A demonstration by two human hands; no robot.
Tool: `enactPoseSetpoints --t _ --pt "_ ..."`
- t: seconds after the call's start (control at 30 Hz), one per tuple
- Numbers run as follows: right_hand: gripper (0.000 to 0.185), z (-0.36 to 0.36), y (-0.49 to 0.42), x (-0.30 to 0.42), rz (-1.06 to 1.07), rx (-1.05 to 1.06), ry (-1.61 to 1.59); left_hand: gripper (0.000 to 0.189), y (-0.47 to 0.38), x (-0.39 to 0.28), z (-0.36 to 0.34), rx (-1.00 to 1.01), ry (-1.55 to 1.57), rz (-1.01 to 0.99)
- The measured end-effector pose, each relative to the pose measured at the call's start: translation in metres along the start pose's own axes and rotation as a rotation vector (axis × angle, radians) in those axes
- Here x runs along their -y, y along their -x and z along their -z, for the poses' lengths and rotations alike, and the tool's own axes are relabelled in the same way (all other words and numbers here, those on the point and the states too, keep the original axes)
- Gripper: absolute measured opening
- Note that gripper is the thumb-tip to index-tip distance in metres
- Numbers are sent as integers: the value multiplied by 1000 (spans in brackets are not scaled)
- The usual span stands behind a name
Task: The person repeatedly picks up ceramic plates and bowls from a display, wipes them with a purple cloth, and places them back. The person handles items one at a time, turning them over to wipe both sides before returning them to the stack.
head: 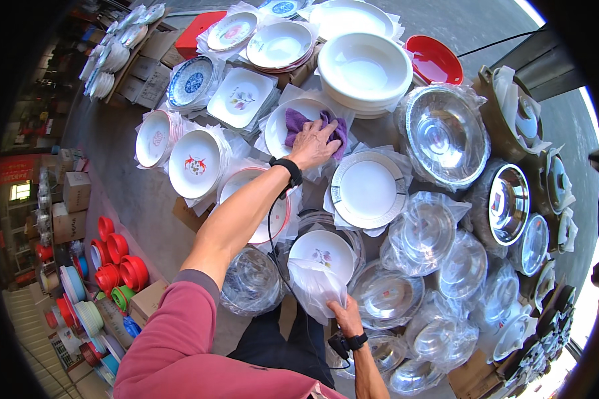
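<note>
My left hand [315, 143] presses a crumpled purple cloth [296, 124] onto a white plate [275, 130] that tops a paper-interleaved stack. Low in front of my body, my right hand [347, 315] grips a white wrapping sheet [312, 284] at its edge. That sheet partly covers a white plate with a flower print [322, 248]; whether my fingers also hold this plate is hidden. Just right of the cloth sits a white plate with a grey patterned rim [368, 189]. Under my left forearm, a red-rimmed plate [239, 187] is partly hidden.
Large white bowls [364, 70] are stacked ahead, beside a red bowl [433, 60]. Plastic-wrapped metal basins [444, 134] crowd the right. Stacks of printed plates [194, 164] stand left of my arm. Red plastic tubs [134, 273] and cardboard boxes [70, 222] lie farther left. A cable [274, 239] hangs between my wrists.
</note>
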State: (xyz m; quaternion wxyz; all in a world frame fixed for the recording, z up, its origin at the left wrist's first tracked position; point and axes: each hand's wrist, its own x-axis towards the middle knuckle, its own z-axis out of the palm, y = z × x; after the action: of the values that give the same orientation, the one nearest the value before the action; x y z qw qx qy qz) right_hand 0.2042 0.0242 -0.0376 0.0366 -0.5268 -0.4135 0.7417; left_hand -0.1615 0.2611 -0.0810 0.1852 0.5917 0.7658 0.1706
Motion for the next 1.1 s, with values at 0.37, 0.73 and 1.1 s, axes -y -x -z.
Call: enactPoseSetpoints --t 0.37,0.73,1.1 --pt "37 -7 -5 0 29 1 -4 39 45 33 63 493 -205 -50" --pt "39 0 2 9 6 -19 34 31 9 14 12 20 -129 -291" --pt "37 4 4 7 2 -68 -134 37 -28 76 29 -166 -486 -138"
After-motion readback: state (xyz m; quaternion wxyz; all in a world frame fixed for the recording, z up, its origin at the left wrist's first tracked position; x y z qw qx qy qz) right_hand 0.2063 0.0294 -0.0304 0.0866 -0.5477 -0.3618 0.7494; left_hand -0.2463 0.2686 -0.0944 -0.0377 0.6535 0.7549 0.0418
